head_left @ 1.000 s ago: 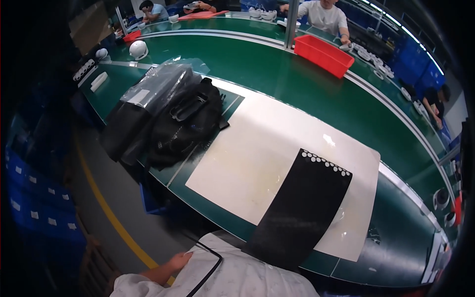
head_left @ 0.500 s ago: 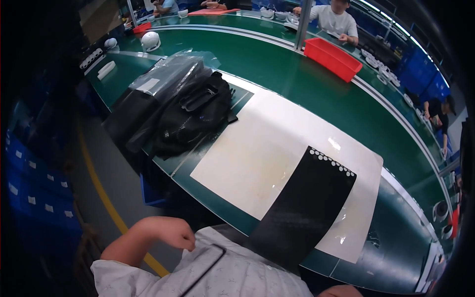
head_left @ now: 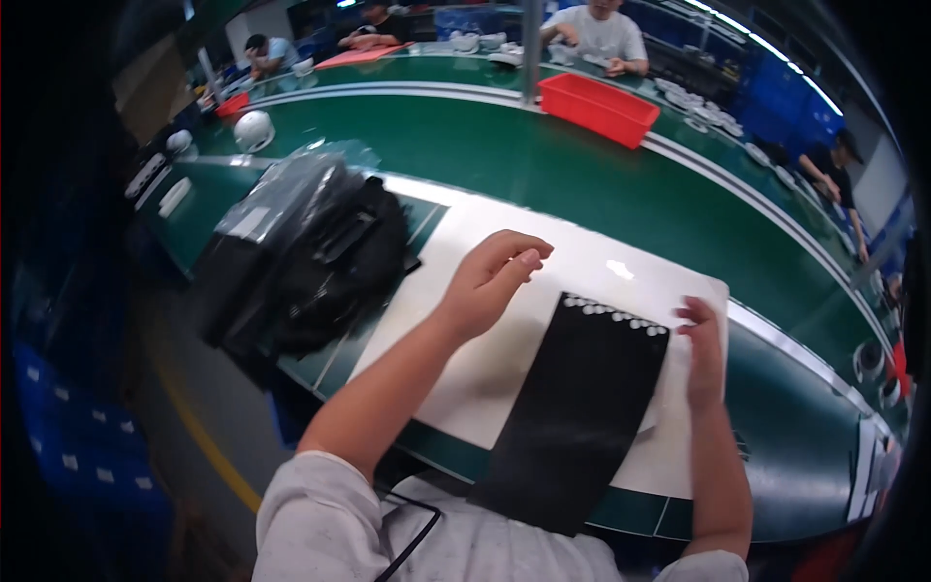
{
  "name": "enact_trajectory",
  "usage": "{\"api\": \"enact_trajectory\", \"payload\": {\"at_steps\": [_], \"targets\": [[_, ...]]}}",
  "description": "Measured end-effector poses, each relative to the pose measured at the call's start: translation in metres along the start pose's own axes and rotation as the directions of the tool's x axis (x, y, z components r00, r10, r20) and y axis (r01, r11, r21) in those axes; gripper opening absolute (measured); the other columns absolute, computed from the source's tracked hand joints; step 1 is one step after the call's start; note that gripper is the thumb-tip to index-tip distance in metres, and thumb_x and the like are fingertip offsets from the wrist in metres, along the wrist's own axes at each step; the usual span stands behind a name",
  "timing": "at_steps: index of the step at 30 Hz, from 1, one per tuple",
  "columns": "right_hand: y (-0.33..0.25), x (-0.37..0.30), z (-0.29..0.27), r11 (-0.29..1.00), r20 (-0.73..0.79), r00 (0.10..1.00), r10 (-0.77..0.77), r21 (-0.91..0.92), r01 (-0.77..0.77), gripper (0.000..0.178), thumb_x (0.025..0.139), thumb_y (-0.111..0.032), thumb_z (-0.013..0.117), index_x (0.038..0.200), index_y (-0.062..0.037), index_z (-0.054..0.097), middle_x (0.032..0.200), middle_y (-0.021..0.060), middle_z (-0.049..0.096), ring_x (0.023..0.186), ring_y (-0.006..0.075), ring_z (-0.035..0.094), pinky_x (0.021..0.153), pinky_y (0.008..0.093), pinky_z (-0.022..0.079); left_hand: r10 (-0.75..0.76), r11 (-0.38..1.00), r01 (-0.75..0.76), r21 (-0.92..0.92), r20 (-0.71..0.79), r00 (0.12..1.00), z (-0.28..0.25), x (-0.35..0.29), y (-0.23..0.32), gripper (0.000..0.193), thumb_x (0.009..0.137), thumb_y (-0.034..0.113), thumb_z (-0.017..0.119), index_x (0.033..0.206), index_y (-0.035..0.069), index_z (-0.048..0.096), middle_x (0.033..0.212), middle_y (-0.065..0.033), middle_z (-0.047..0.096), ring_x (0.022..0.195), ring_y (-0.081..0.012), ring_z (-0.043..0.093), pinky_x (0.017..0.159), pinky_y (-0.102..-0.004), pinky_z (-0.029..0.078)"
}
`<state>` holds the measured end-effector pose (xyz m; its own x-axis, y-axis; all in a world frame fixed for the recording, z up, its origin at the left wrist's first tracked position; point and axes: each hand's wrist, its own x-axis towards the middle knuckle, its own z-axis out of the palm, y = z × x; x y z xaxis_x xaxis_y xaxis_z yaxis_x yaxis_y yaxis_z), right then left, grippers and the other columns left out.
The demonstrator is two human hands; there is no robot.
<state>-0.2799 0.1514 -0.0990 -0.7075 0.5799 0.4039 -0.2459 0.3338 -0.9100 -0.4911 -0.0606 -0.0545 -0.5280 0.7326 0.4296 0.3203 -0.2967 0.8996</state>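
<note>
A long black sheet point(head_left: 582, 407) lies across a white mat point(head_left: 456, 378), its near end hanging past the table edge against my shirt. White round dots point(head_left: 618, 314) line its far edge. Over the mat, left of the dots, hovers my left hand point(head_left: 495, 276), its thumb and fingers drawn together; whether something small is pinched there cannot be seen. My right hand point(head_left: 702, 354) is just beyond the sheet's far right corner, fingers apart and slightly blurred, with nothing visible in them.
Left of the mat sit a heap of black pieces point(head_left: 330, 281) and clear plastic bags point(head_left: 291, 199). A green conveyor belt point(head_left: 417, 136) runs behind. Across it stands a red bin point(head_left: 596, 109), near a person in white point(head_left: 606, 39). White helmet-like shells point(head_left: 254, 131) stand far left.
Both hands have come up from near my body to over the mat, on either side of the sheet's dotted end. The view has shifted a little. The black sheet stays on the mat.
</note>
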Motion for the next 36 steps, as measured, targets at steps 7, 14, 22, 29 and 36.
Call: {"api": "enact_trajectory", "payload": {"at_steps": [7, 14, 22, 29, 36], "targets": [[-0.005, -0.027, 0.008, 0.989, 0.187, 0.977, 0.104, -0.127, -0.081, 0.078, 0.072, -0.054, 0.056, 0.125, -0.0041, 0.029, 0.125, 0.0107, 0.035, 0.119, 0.0232, 0.029, 0.102, 0.0359, 0.016, -0.039, 0.998, 0.049, -0.026, 0.277, 0.960, 0.035, -0.016, -0.040, 0.040, 0.089, 0.023, 0.035, 0.124, 0.003, 0.035, 0.126, -0.0108, 0.037, 0.119, -0.0214, 0.032, 0.099, -0.0327, 0.024], [-0.003, -0.024, 0.017, 0.990, 0.174, 0.975, 0.136, -0.066, -0.126, 0.073, 0.066, -0.023, 0.068, 0.124, -0.0062, 0.028, 0.125, 0.0098, 0.034, 0.121, 0.0231, 0.027, 0.103, 0.0352, 0.014, -0.286, 0.924, 0.349, -0.156, 0.322, 0.902, 0.036, -0.017, -0.039, 0.061, 0.082, 0.013, 0.049, 0.132, 0.006, 0.015, 0.135, -0.0101, 0.023, 0.125, -0.0221, 0.024, 0.101, -0.0327, 0.019], [-0.005, -0.027, 0.015, 0.979, 0.187, 0.961, 0.202, -0.078, -0.191, 0.067, 0.066, -0.018, 0.067, 0.123, -0.0062, 0.032, 0.123, 0.0091, 0.036, 0.119, 0.0214, 0.029, 0.101, 0.0328, 0.017, -0.303, 0.898, 0.395, -0.195, 0.375, 0.876, 0.040, -0.017, -0.037, 0.070, 0.076, 0.005, 0.057, 0.132, 0.005, 0.015, 0.132, -0.0118, 0.027, 0.122, -0.0212, 0.028, 0.101, -0.0323, 0.022], [-0.007, -0.023, 0.017, 0.978, 0.194, 0.960, 0.203, -0.081, -0.191, 0.067, 0.065, -0.012, 0.066, 0.123, -0.0067, 0.032, 0.120, 0.0100, 0.037, 0.116, 0.0206, 0.031, 0.099, 0.0319, 0.021, -0.325, 0.907, 0.396, -0.144, 0.361, 0.874, 0.039, -0.015, -0.035, 0.066, 0.077, 0.012, 0.060, 0.130, 0.006, 0.021, 0.124, -0.0131, 0.037, 0.110, -0.0210, 0.040, 0.094, -0.0325, 0.033], [-0.014, -0.026, 0.030, 0.963, 0.102, 0.957, 0.270, -0.022, -0.269, 0.076, 0.059, -0.029, 0.070, 0.122, -0.0089, 0.032, 0.121, 0.0094, 0.035, 0.116, 0.0223, 0.031, 0.098, 0.0343, 0.023, -0.234, 0.919, 0.318, -0.232, 0.327, 0.916, 0.038, -0.022, -0.054, 0.059, 0.075, 0.013, 0.061, 0.125, 0.006, 0.030, 0.117, -0.0153, 0.041, 0.106, -0.0229, 0.042, 0.090, -0.0337, 0.036]]}}
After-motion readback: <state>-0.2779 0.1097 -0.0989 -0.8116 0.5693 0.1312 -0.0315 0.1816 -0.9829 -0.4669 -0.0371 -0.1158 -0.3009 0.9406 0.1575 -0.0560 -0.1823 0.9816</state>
